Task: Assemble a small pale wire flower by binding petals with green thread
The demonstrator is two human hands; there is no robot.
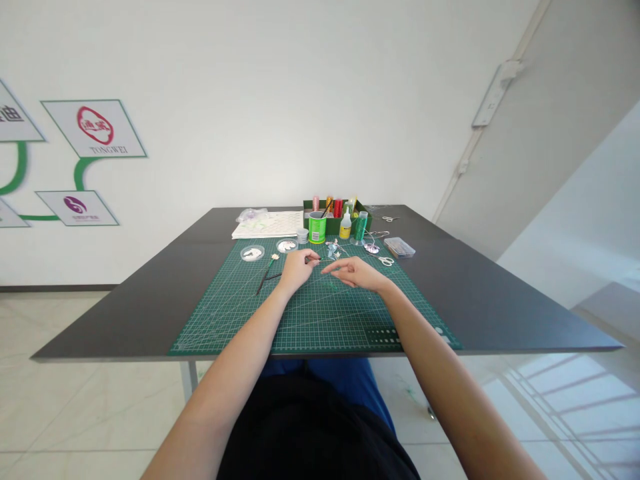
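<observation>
My left hand (299, 268) is over the middle of the green cutting mat (220, 320), thumb and fingers pinched together. A tiny dark bit shows at its fingertips, too small to name. My right hand (355, 272) hovers just to the right, index finger stretched toward the left hand and the other fingers loosely bent, with nothing visible in it. Beyond the hands lie pale blue and white craft pieces (333, 250) with thin stems. A dark slender stick (273, 276) shows left of my left hand, beside a green-handled brush-like tool (264, 277).
Two shallow dishes (253, 253) with white contents sit at left. A green can (317, 228), a glue bottle (345, 225) and a dark green box (305, 205) of thread spools stand behind. White scissors (386, 261) and a clear plastic case (399, 247) lie at right.
</observation>
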